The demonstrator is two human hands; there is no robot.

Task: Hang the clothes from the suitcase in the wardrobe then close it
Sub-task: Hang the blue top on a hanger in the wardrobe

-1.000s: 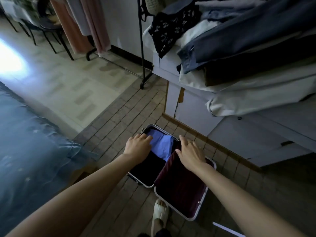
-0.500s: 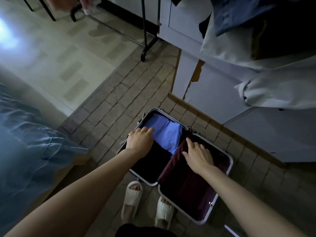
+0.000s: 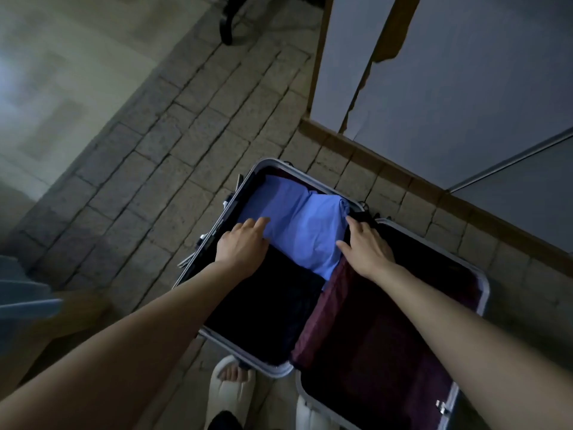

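Observation:
An open suitcase [image 3: 483,293] with a silver rim and dark red lining lies on the tiled floor. In its left half sits a folded blue garment [image 3: 305,225], with dark clothes [image 3: 266,305] below it. My left hand [image 3: 243,246] rests on the blue garment's left edge, fingers fairly straight. My right hand [image 3: 366,246] touches its right edge by the suitcase's middle hinge; its fingertips are partly hidden. The suitcase's right half looks empty and dark.
A grey cabinet [image 3: 449,88] with a wooden base strip stands just behind the suitcase. A black rack foot [image 3: 226,32] is at the top. A blue-covered bed [image 3: 18,293] edges in at left. My feet in pale slippers [image 3: 231,389] stand at the suitcase's near edge.
The camera has tilted down and come closer to the suitcase. My right hand moved up from the red lining to the blue garment's right edge. My left hand stayed on its left edge.

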